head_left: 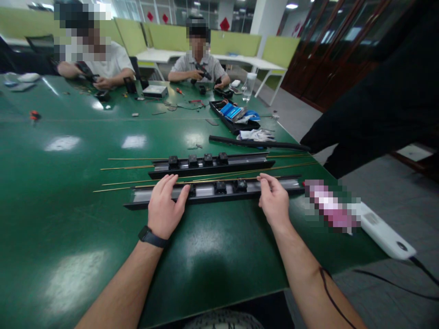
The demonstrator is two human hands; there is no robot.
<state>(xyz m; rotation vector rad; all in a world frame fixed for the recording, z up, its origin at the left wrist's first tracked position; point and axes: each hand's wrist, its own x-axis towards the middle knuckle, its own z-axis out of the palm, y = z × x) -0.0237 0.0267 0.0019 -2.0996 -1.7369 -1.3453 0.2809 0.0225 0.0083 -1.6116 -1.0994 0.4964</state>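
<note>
A long black channel [206, 199] with a pale lining lies across the table before me, small black blocks [241, 185] seated in it. My left hand [166, 205] rests over its left part, fingers stretched out and thumb apart beside a partly hidden block. Over the right part, my right hand [274, 201] pinches what looks like a thin brass rod [236, 179] between thumb and forefinger; the contact is small. Several similar rods [116, 184] run lengthwise beside the channel. Just beyond lies a second black channel [209, 169] with several blocks in it.
A black strip [254, 143], gloves [255, 135] and a black tray [224, 116] with blue parts lie farther back. Two people [199, 59] sit across the green table [85, 183]. A white handheld device [384, 233] stands at right, and a dark-clothed person [363, 96] is near the right edge.
</note>
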